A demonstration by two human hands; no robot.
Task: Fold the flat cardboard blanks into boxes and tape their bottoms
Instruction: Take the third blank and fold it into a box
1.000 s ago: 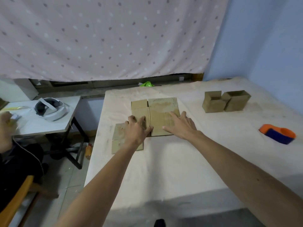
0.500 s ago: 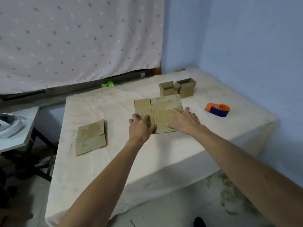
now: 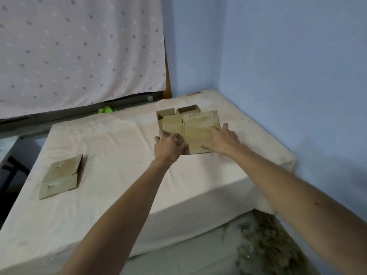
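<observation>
A flat brown cardboard blank (image 3: 198, 126) is tilted up off the white-covered table (image 3: 119, 155) near its far right end. My left hand (image 3: 170, 147) curls its fingers around the blank's near left corner. My right hand (image 3: 222, 139) lies spread over its right half and grips the near edge. Just behind the blank stand two folded open boxes (image 3: 187, 109), partly hidden by it. Another stack of flat blanks (image 3: 61, 175) lies on the left side of the table.
The table's right end meets a blue wall (image 3: 278, 76). A dotted curtain (image 3: 79, 46) hangs behind the table, with a green object (image 3: 106, 110) at its far edge. Dry plant debris (image 3: 268, 245) litters the floor at the lower right.
My view has swung right. Both hands have carried the blank from the stack on the left toward the folded boxes. The orange and blue tape dispenser is no longer visible.
</observation>
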